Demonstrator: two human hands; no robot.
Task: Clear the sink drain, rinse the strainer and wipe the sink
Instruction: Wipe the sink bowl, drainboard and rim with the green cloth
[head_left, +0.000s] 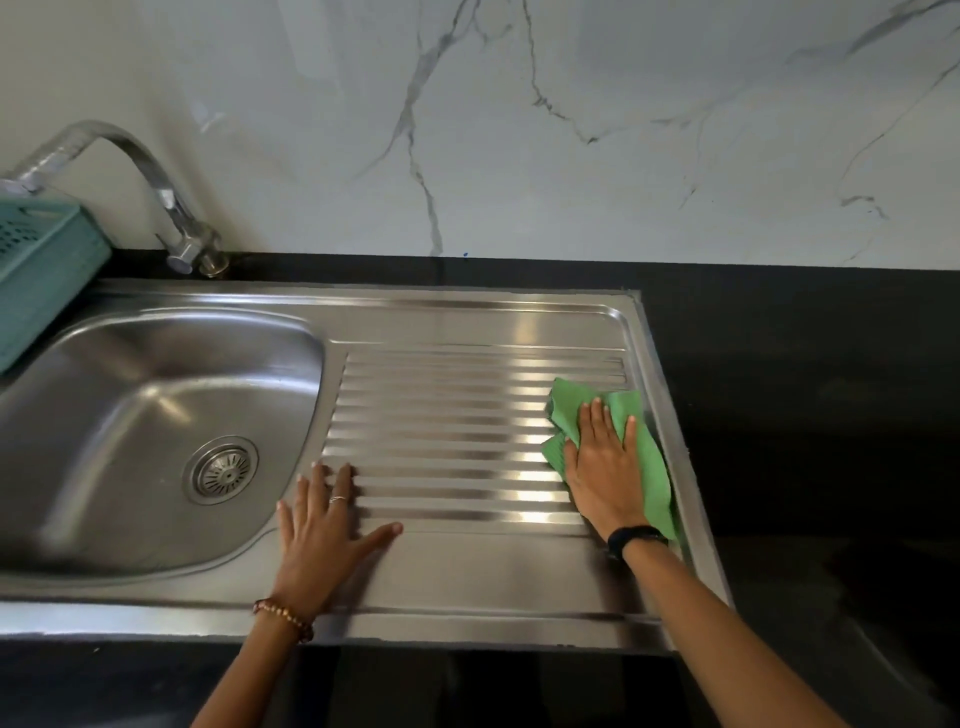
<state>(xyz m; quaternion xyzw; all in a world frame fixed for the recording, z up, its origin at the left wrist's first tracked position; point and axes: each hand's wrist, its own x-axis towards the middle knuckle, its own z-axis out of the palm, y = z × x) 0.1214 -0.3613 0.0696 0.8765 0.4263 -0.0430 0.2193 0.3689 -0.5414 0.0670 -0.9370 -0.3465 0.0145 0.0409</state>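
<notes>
Right hand (605, 462): we see it laid flat, fingers together and extended, palm pressing the green cloth (649, 457) onto the ribbed drainboard (441, 415). It does not clutch the cloth; the cloth spreads out from under the palm on the side away from the basin (150, 415) and reaches the raised outer rim of the drainboard. Left hand (324, 535): we see it flat and empty, fingers spread, resting on the drainboard's near corner just beside the basin edge, with the fingertips touching the first ribs.

The two hands are well apart. Between them the ribs lie bare across the full width of the drainboard, and the smooth strip along the drainboard's near edge is likewise bare.

The strainer (224, 470) sits in the drain at the bottom of the basin, on the side of the basin nearest the drainboard. The basin interior holds nothing else that we can see.

The faucet (156, 182) stands behind the basin's far rim, its spout arching away from the drainboard. A teal basket (41, 280) overlaps the basin's far outer corner. Black countertop (805, 389) borders the drainboard beyond its outer rim.
</notes>
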